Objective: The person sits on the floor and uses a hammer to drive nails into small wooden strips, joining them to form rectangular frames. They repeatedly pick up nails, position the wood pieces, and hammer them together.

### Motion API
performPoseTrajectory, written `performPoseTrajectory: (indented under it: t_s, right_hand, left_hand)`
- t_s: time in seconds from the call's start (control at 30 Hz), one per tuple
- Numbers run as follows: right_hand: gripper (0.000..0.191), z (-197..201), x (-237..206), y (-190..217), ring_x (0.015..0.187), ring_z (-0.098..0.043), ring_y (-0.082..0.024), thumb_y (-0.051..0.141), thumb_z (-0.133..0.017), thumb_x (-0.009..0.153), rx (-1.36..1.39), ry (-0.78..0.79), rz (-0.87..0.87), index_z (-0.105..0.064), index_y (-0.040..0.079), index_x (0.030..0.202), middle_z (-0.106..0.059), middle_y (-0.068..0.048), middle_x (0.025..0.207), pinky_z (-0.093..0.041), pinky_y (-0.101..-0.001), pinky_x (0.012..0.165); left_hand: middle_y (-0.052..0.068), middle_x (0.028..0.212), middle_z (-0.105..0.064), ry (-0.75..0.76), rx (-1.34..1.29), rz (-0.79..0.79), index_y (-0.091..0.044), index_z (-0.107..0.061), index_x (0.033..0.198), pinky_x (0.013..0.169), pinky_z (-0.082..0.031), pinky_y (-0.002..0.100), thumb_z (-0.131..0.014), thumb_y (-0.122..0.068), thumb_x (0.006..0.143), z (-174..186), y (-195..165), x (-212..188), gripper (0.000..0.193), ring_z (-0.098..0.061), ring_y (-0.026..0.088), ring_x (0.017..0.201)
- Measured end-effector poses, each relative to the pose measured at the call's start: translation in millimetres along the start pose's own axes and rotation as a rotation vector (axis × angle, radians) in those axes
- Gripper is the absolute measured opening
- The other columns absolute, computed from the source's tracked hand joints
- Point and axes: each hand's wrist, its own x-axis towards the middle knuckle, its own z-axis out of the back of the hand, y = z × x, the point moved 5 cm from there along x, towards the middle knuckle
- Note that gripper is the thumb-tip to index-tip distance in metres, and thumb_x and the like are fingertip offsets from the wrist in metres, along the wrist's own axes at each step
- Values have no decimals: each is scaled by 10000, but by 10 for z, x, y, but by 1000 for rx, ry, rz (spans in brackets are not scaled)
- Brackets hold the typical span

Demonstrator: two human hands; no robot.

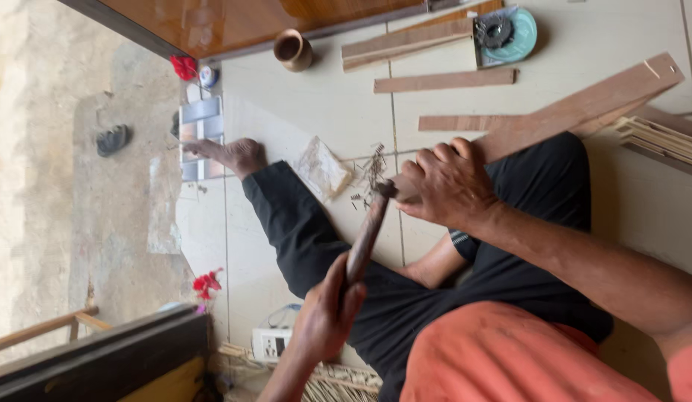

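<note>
1. The image is rotated; the person sits on a tiled floor (323, 97) with one leg stretched out.
2. One hand (327, 313), which by its arm's position appears to be the right hand, is closed around the handle of a hammer (368, 231). The hammer head rests at the end of a wooden strip (584, 108).
3. The other hand, the left hand (446, 182), is curled over the strip's near end and presses it against the raised knee.
4. Loose nails (372, 175) lie on the floor just beside a small plastic bag (321, 170).
5. More wooden slats (442, 80) and a circular saw (506, 33) lie beyond.
6. Judgement: nailing is in progress. No driven nail is discernible in the strip, so the extent of completed work cannot be told.
</note>
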Motion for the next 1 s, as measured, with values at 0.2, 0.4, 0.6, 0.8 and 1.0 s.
performPoseTrajectory:
  t_s: [0.2,0.4,0.6,0.8,1.0]
  right_hand:
    - [611,-57,-8,23,873,-595,-209,703,-745,768,-60,21,8,-687,146,1012,-637,-33,887,-401,-436,914]
    - [644,27,4,-23,883,-600,-218,709,-749,741,-30,-40,22,-704,140,1038,-655,-31,915,-405,-442,919]
    - [638,-2,34,11,874,-599,-214,713,-746,755,-27,20,16,-703,142,1036,-651,-30,876,-404,-449,940]
    - [605,7,-7,18,897,-591,-202,706,-754,778,-58,3,32,-674,159,1024,-633,-17,886,-390,-428,941]
    - [624,-42,9,14,881,-589,-203,717,-757,724,-47,21,30,-671,164,1000,-634,-20,863,-394,-442,949]
  left_hand:
    - [159,764,-588,-305,-287,-445,-50,-514,1209,567,-480,422,-547,-131,1067,156,-95,-35,167,-538,251,581]
    - [147,744,-626,-29,-185,86,44,-462,1418,529,-467,360,-553,-181,996,34,-191,123,487,-575,223,567]
    - [206,933,-653,-135,-177,-162,-11,-476,1407,652,-515,383,-563,-214,1050,83,-204,56,420,-612,292,754]
    - [169,799,-683,-45,-83,62,-44,-448,1472,605,-529,382,-538,-255,1012,19,-131,159,513,-672,298,639]
    - [98,817,-675,33,-4,92,-39,-450,1487,614,-517,345,-549,-357,1046,-25,-73,190,552,-677,189,698]
